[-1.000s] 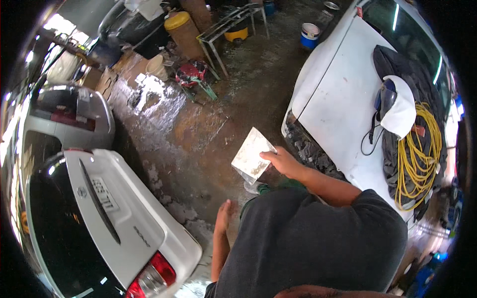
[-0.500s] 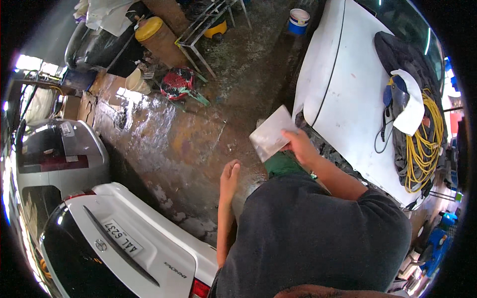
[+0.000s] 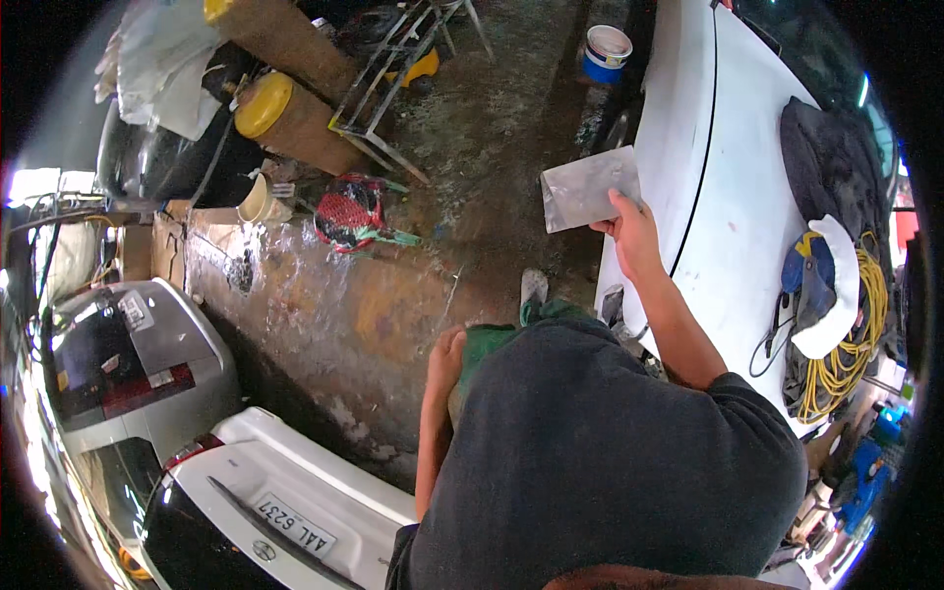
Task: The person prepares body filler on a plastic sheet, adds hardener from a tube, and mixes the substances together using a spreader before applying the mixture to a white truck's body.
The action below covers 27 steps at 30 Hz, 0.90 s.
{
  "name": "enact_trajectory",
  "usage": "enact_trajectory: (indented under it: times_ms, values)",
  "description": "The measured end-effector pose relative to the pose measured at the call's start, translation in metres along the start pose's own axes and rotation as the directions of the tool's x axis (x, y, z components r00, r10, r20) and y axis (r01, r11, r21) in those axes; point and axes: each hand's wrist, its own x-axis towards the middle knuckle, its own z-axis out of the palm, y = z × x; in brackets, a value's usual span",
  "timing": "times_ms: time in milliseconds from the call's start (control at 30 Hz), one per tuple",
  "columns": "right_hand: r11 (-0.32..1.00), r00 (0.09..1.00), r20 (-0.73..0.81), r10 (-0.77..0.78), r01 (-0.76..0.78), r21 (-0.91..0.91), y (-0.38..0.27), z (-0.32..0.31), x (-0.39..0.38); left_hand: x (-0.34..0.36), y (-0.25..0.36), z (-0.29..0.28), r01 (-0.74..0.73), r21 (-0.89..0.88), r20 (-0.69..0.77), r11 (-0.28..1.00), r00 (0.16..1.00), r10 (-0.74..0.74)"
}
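Right hand (image 3: pixel 631 234) pinches grey sheet (image 3: pixel 582 187) between thumb and fingers

A red stool (image 3: pixel 346 209) sits near a pale bucket (image 3: pixel 258 201) and a yellow-topped cylinder (image 3: pixel 303 126)

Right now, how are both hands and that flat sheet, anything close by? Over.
Right hand gripping flat grey sheet, thumb on top. Left hand low, beside green trousers. White car close on the right.
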Motion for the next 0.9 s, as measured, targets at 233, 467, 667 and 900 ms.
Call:
enact_trajectory:
  times_ms: [233,467,667,900]
  values:
    - [1.0,0.993,-0.122,-0.001,0.002,0.008,-0.02,0.016,0.064,0.111,0.031,-0.033,-0.031,0.158,0.027,0.987,0.999,0.027]
    - [0.999,0.976,-0.215,-0.035,0.029,-0.027,-0.03,0.06,0.165,0.243,0.084,-0.075,-0.048,0.032,0.044,0.998,0.998,0.046]
    - [0.991,0.963,-0.271,-0.006,-0.03,-0.129,-0.007,0.082,0.283,0.33,0.251,-0.159,-0.367,-0.373,-0.021,0.852,0.922,0.387]
    - [0.986,0.922,-0.385,0.03,-0.089,-0.138,-0.006,0.107,0.378,0.373,0.417,-0.312,-0.752,-0.614,-0.435,0.24,0.576,0.693]
